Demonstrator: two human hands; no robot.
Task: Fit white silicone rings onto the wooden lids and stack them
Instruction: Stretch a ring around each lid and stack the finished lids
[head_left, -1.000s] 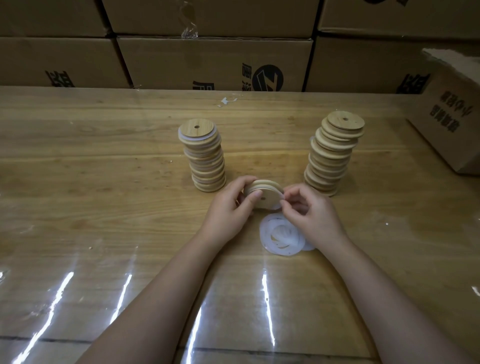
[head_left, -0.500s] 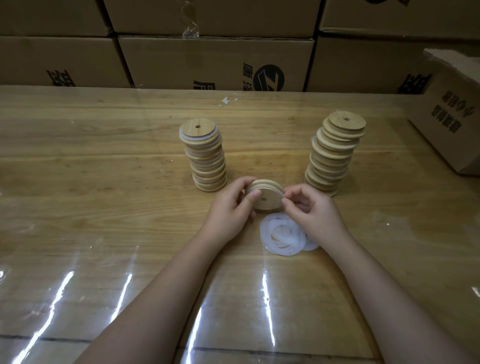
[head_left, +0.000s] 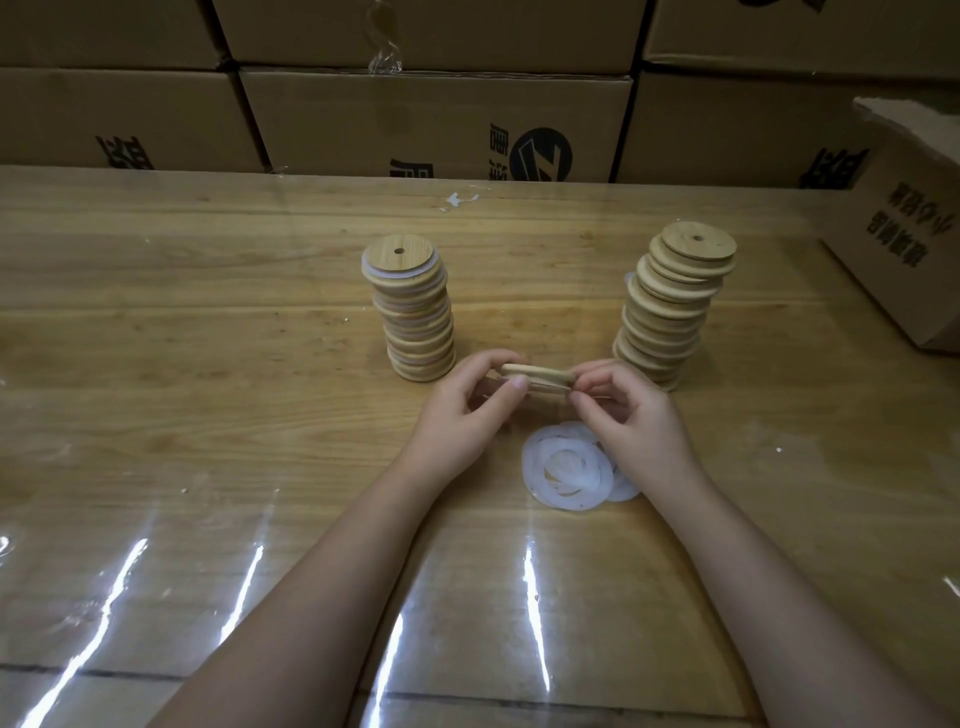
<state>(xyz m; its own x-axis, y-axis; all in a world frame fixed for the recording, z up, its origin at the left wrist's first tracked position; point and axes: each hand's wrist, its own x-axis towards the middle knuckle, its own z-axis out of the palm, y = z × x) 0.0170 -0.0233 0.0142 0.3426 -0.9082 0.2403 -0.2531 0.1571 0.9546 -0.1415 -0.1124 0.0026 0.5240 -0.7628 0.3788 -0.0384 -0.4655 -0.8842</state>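
While both hands hold it up between the two stacks, the wooden lid (head_left: 537, 375) lies flat, edge-on. Left hand (head_left: 462, 415) and right hand (head_left: 631, 415) fingers pinch its ends. White rings (head_left: 569, 467) lie below on the table (head_left: 208, 364).

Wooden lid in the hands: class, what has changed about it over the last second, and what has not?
The lid has tipped from facing the camera to edge-on, nearly level. The left hand and right hand keep pinching it. The left stack, the right stack and the loose rings have not moved.
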